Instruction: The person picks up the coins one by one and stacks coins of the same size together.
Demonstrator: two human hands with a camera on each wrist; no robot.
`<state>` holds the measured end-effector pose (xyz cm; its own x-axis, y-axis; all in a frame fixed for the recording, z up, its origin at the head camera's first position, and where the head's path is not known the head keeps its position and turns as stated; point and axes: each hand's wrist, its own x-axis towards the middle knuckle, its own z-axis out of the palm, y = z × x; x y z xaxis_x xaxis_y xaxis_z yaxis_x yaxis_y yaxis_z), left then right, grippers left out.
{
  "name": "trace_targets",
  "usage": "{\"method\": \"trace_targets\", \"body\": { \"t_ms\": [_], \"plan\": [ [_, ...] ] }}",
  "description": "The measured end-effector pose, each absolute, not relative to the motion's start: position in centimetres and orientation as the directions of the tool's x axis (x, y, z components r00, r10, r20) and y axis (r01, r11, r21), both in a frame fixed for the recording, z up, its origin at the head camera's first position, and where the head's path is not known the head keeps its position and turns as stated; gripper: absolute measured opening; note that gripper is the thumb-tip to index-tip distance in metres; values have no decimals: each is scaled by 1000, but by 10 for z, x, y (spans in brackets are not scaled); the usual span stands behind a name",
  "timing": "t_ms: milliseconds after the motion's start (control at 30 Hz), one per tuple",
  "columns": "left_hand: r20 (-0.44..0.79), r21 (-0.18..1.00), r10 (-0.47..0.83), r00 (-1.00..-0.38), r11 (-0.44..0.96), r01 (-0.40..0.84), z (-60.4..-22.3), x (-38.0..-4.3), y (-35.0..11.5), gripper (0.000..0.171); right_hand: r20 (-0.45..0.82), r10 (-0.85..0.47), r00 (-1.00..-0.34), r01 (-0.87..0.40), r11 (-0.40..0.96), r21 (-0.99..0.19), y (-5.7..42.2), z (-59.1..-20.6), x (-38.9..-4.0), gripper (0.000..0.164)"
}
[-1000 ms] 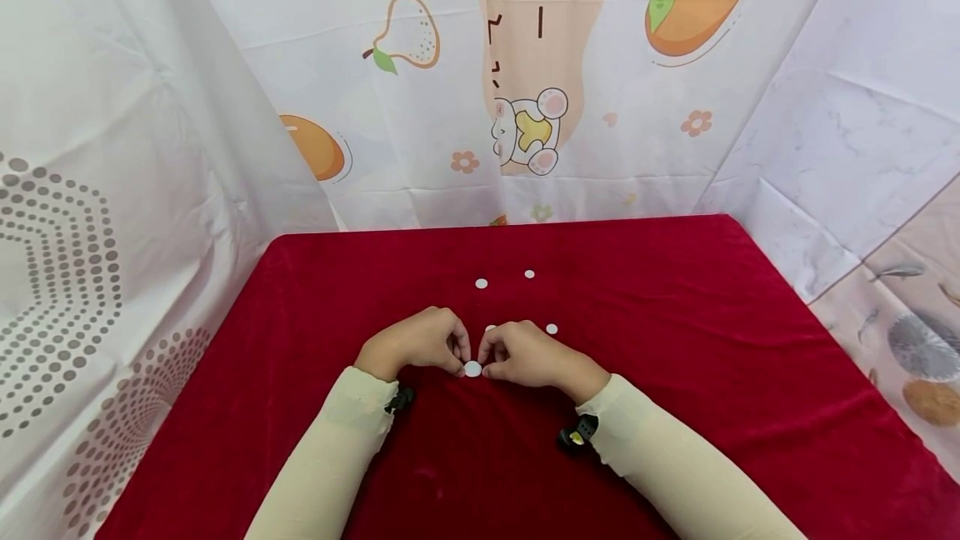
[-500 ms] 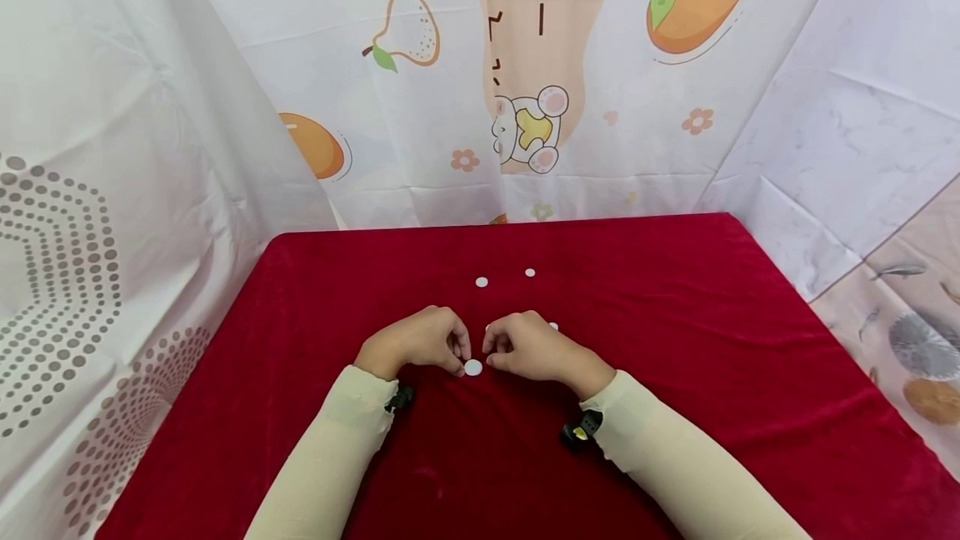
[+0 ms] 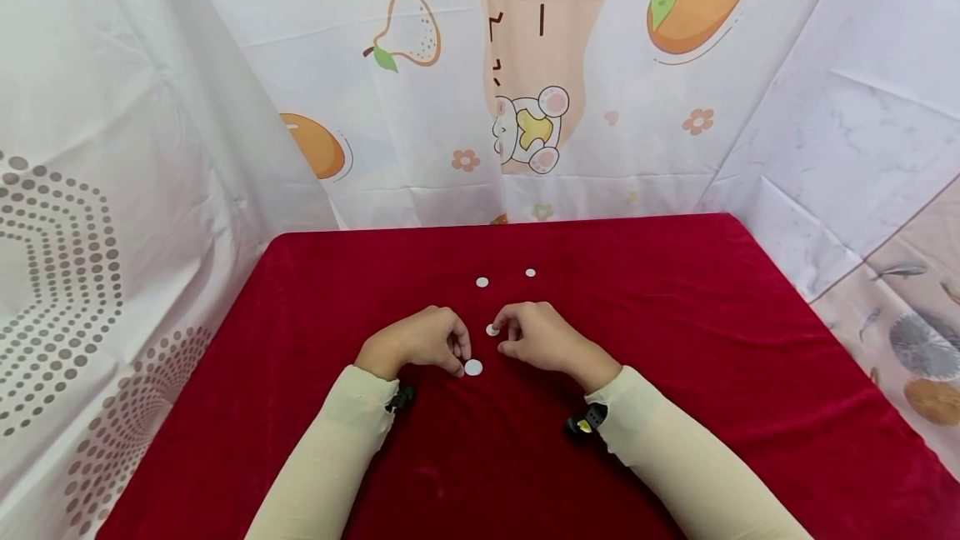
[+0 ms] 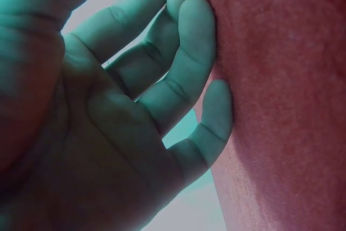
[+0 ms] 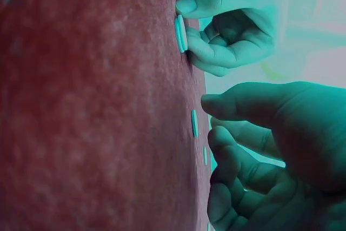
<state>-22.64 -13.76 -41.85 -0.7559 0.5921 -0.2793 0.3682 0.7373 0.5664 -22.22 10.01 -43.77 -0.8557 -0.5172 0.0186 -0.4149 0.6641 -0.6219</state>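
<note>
"So, what is your left hand doing?"

"My left hand [image 3: 423,342] is holding the front white disc [image 3: 473,367] by its edge, thumb and forefinger curling round its left side as the head view is showing it. From the right wrist, that disc is showing a seam along its rim; whether two pieces are lying stacked, I can't tell."

"And your right hand?"

"My right hand [image 3: 542,338] is gripping nothing. Its thumb and forefinger are standing apart, and the forefinger's tip is partly covering the second white disc [image 3: 491,331] in the head view. Whether I'm touching it, I can't tell."

"Where are the discs lying?"

"Flat on the red velvet cloth [image 3: 465,473]. The front one is lying nearest my body, between my hands. The second is lying just beyond it, slightly to the right. Farther off, a third white disc [image 3: 482,282] is lying almost straight beyond the second, and a fourth white disc [image 3: 530,272] is lying to the third's right, looking smaller."

"What else are you seeing?"

"Cream sleeves [image 3: 330,448] are covering my forearms, and a black wristband [image 3: 587,422] is sitting at my right wrist. Behind the cloth, a white curtain [image 3: 420,123] is hanging, its print showing orange fruit and flowers."
</note>
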Motion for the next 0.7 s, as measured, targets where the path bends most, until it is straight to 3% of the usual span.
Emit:
{"method": "trace_targets", "body": {
  "t_ms": [400,700],
  "plan": [
    [-279,566,585,-761,741,363,-420,-227,-138,16,-80,-498,-863,-346,699,-626,103,-439,-224,48],
    [-276,562,586,-762,741,367,-421,-228,-138,17,-96,-506,-857,-349,708,-614,102,-443,-223,46]
  ]
}}
